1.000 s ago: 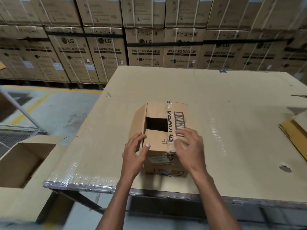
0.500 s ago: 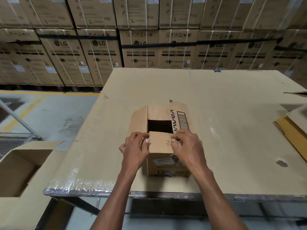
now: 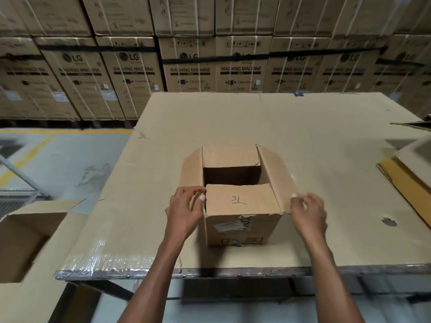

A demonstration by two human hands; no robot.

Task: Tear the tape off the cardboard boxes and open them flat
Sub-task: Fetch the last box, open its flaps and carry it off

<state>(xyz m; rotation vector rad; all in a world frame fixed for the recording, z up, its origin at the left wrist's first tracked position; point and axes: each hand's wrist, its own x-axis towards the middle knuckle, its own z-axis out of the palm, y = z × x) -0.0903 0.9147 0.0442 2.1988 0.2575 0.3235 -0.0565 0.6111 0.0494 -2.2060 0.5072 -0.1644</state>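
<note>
Right flap [image 3: 277, 180] swung open; two hands [image 3: 186, 212] [image 3: 307, 212] hold one box [image 3: 242, 227]

Box [image 3: 242, 206] matt brown cardboard; table [image 3: 326, 159] cardboard-covered, glossy plastic film at front edge

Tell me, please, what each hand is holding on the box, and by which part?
The left hand grips the left flap at its near edge; the right hand grips the near edge of the right flap of the box.
</note>
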